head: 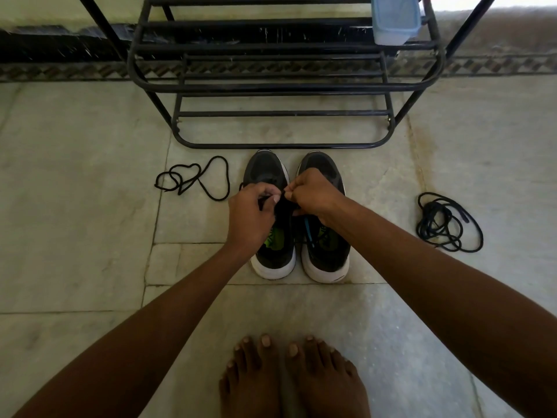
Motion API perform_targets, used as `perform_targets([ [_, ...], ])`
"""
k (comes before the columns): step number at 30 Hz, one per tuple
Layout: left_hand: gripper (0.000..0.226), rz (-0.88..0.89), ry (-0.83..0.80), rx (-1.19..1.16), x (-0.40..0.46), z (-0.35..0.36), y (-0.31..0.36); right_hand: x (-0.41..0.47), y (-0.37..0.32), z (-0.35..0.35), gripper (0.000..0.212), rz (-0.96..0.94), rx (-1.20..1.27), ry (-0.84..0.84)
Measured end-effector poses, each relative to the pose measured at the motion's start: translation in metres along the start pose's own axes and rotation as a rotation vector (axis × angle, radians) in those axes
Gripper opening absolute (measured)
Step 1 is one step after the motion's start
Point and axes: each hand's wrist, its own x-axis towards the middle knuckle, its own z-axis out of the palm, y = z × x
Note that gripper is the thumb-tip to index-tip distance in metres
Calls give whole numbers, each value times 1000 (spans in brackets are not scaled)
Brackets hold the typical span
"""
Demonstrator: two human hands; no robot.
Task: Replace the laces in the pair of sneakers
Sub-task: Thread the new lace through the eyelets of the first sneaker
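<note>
Centre of frame: pair of dark sneakers, left sneaker [272,254] and right sneaker [327,257], white-soled, side by side on the stone floor [75,236], toes just short of a black metal rack [280,86]. Left hand [251,215] and right hand [313,193] meet above the left sneaker's tongue, fingers pinched together on a black lace [281,206]. One loose lace [196,179] lies at centre left, a coiled lace [446,221] at centre right, both apart from the shoes. Bare feet [292,378] at lower edge.
</note>
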Motion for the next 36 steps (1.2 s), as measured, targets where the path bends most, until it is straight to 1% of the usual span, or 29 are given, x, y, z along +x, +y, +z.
perform_targets([
  [5,13,1,-1,-10,1,-1,3,0,-1,-3,17,-1,-7,-32],
  [9,11,16,21,25,0,-1,6,-1,-2,-5,19,7,36,-47],
  [11,10,-16,39,15,-2,1,8,0,-2,-5,18,13,24,-46],
  [15,10,-140,75,-78,-3,5,7,4,-2,0,14,36,-20,-17],
  [18,9,-174,76,-112,-1,2,4,5,-2,0,14,46,-19,-24],
  [21,10,-162,36,-116,0,0,2,5,-3,1,15,52,-24,-28],
  [30,11,-112,15,-98,-1,1,4,1,-5,-1,17,43,-19,-39],
  [36,10,-75,49,-95,-3,3,5,-4,-6,-4,18,25,26,-39],
])
